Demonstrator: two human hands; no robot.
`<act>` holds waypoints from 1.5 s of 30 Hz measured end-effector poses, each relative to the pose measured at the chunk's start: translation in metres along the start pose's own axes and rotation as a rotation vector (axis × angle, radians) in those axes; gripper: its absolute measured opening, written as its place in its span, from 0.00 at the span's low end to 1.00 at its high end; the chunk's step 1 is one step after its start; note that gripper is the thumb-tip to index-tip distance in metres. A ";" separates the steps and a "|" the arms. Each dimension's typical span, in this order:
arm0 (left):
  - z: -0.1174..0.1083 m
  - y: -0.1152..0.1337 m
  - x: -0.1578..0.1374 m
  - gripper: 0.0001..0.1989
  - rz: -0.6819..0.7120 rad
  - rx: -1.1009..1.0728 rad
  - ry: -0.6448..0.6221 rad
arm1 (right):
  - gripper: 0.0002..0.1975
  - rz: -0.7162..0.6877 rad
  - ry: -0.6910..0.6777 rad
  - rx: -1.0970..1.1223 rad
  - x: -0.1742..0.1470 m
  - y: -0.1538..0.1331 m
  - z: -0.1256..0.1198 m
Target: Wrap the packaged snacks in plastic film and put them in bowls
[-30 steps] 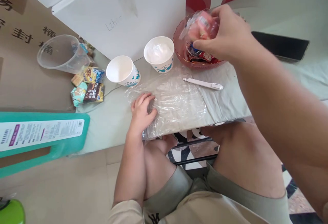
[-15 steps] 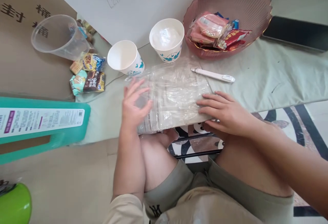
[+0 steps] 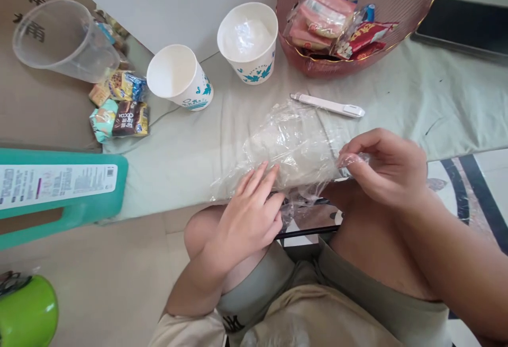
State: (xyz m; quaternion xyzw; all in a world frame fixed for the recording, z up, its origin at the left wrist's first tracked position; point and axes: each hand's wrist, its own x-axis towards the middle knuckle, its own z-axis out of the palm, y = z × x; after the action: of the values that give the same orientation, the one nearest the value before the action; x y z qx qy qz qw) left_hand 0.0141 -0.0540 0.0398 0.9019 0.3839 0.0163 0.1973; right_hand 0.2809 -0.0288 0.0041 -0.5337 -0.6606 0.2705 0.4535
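A crumpled clear plastic bag (image 3: 291, 143) lies at the near edge of the cloth-covered table, part of it hanging over. My left hand (image 3: 254, 209) rests on its near left side, fingers outstretched and lying on the film. At the bag's right edge, my right hand (image 3: 381, 170) pinches the plastic between thumb and fingertips. Just beyond the bag lies a white utility knife (image 3: 327, 105). Two white paper cups with blue leaf prints stand behind it: a left paper cup (image 3: 178, 80) and a right paper cup (image 3: 250, 45), which has clear plastic inside.
A pink glass bowl (image 3: 357, 19) with wrapped snacks sits at the back, beside a black phone (image 3: 468, 29). To the left are a clear plastic cup (image 3: 63, 40), snack packets (image 3: 127, 119), a teal jug (image 3: 119, 177) and a cardboard box (image 3: 39, 103). A green bin (image 3: 32, 310) stands on the floor.
The bag was spread flat and is now bunched up. My left hand has moved right and down onto it. My right hand has gone from lying flat to pinching its edge.
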 end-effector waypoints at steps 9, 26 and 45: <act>-0.014 -0.053 -0.005 0.11 -0.134 -0.796 0.345 | 0.04 0.119 0.064 0.078 0.005 0.008 0.002; -0.030 -0.080 -0.014 0.10 -0.315 -0.562 -0.154 | 0.10 0.432 -0.195 0.159 0.011 0.014 0.013; -0.020 -0.104 -0.020 0.20 -0.603 -1.448 0.438 | 0.17 0.398 -0.296 0.504 0.012 0.020 0.014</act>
State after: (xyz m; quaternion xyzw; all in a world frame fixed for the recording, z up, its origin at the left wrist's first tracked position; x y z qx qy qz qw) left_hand -0.0746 0.0040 0.0220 0.3847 0.5344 0.3827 0.6480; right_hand 0.2771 -0.0095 -0.0154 -0.4783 -0.5145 0.5825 0.4089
